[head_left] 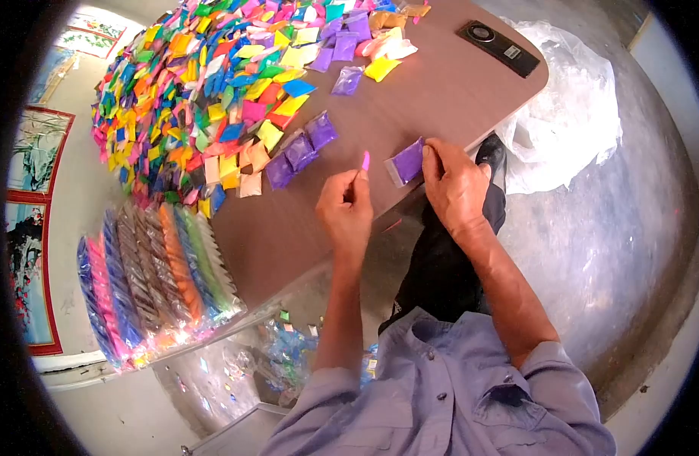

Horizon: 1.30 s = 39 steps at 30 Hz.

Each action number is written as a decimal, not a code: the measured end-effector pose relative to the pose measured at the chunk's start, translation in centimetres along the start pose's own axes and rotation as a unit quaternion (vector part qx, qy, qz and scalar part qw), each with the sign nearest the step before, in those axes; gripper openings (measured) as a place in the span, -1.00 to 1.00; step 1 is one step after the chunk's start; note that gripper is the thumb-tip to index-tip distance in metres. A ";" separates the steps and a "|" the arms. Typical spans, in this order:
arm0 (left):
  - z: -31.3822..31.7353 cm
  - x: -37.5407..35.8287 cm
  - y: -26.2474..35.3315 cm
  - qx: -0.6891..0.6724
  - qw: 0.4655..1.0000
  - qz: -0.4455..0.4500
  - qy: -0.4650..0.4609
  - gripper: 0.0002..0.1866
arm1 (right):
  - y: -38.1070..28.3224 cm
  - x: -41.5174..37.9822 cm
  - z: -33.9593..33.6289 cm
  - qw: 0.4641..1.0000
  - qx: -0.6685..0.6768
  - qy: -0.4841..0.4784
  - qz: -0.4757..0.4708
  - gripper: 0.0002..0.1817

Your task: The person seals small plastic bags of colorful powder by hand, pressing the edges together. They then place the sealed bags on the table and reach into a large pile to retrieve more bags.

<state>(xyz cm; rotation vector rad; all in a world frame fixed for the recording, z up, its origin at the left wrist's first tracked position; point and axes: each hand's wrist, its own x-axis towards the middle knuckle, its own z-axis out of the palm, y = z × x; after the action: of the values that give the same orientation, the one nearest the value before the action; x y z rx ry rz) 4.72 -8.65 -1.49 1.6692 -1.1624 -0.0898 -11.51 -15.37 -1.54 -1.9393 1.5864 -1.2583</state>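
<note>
Between the thumb and forefinger of my left hand (345, 211) a small pink strip (365, 160) points up; the rest of it is hidden in the closed fingers. My right hand (454, 184) pinches a small clear packet with purple filling (408, 161) by its right edge, over the table's near edge. To the left of my left hand, a short row of purple packets (301, 150) lies on the tabletop. Another purple packet (347, 80) rests farther back, beside the large heap of colored packets (213, 83).
The brown table (289, 228) has a rounded right end, where a dark phone-like device (498, 47) lies. Bundled strips of colored packets in clear wrap (156, 273) sit at the left corner. A white plastic bag (566, 106) is beyond the right edge, and clear bags (289, 353) lie below.
</note>
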 end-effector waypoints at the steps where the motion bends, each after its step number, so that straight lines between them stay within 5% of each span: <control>1: 0.0 -0.2 0.5 0.000 1.000 0.000 0.000 -0.93 | 0.0 -0.1 -0.1 1.000 0.000 0.000 0.000 -0.87; 10: 2.2 -1.1 1.8 0.037 0.993 0.085 -0.072 -0.91 | 0.7 -0.7 -1.1 0.998 0.032 -0.050 -0.035 -0.83; 21: 2.0 0.7 4.9 0.058 0.992 0.039 -0.108 -0.90 | 0.7 -0.7 -1.3 0.995 0.017 -0.088 -0.037 -0.62; 23: 3.0 0.7 4.1 0.100 0.981 0.109 -0.126 -0.90 | 0.9 -0.7 -1.2 0.995 0.029 -0.089 -0.038 -0.62; 35: 1.9 1.7 4.8 0.086 0.987 0.041 -0.129 -0.92 | 0.9 -0.6 -1.0 0.992 0.071 -0.092 -0.039 -0.64; 37: 2.7 1.0 5.4 0.103 0.977 0.120 -0.145 -0.91 | 0.8 -0.7 -1.0 0.992 0.075 -0.095 -0.038 -0.64; 39: 2.8 1.1 4.7 0.121 0.976 0.105 -0.148 -0.90 | 0.9 -0.7 -1.0 0.992 0.078 -0.099 -0.022 -0.64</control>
<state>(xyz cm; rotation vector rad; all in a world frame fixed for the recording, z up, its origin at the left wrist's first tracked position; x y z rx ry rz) 0.73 -11.31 1.33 1.7732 -1.6225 -0.0679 -12.83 -14.74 -1.91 -1.9424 1.3168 -1.1291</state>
